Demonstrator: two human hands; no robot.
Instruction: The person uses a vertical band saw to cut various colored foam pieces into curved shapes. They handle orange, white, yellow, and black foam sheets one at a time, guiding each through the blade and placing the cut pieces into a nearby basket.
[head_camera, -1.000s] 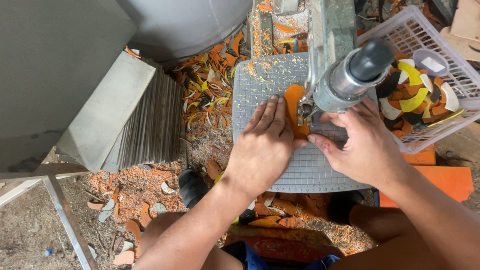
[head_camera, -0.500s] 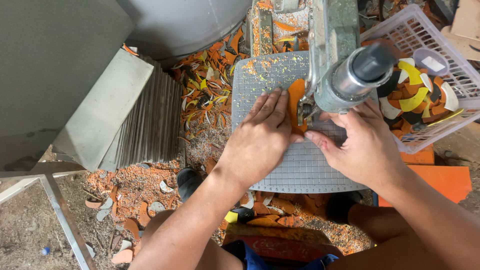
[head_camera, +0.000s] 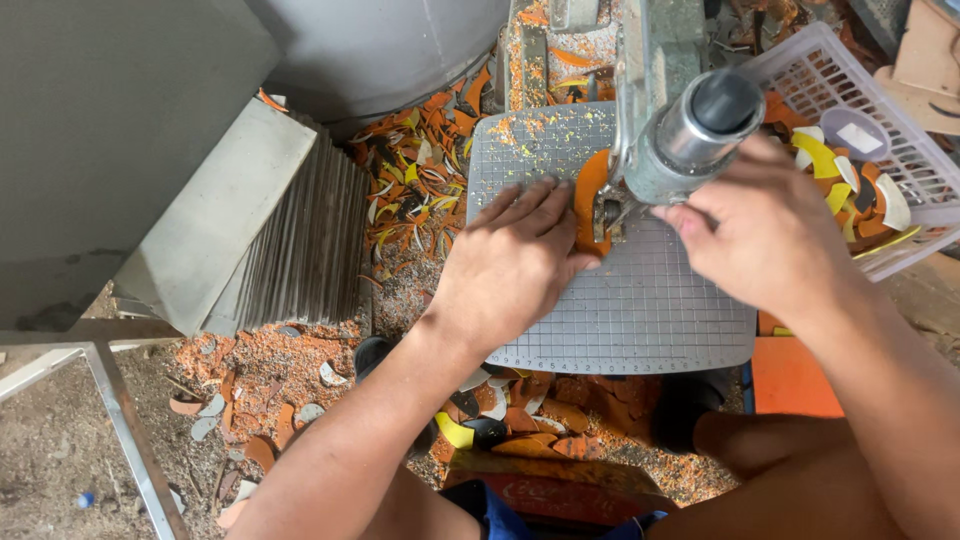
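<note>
The orange tile (head_camera: 587, 195) lies flat on the gridded tabletop (head_camera: 640, 310), under the saw (head_camera: 668, 140). Your left hand (head_camera: 515, 262) is spread flat, pressing it down. Your right hand (head_camera: 765, 235) pinches its other side. A basket (head_camera: 905, 130) sits nearby.

Left hand (head_camera: 510, 265) flat, palm down, fingers (head_camera: 540, 205) stretched together toward one o'clock, thumb spread toward three o'clock. Left forearm bare, running back to seven o'clock. Right hand (head_camera: 765, 240) knuckles up, fingers curled toward nine o'clock, thumb tucked under. Right forearm bare, slanting off to five o'clock. Hands near each other, not touching.
</note>
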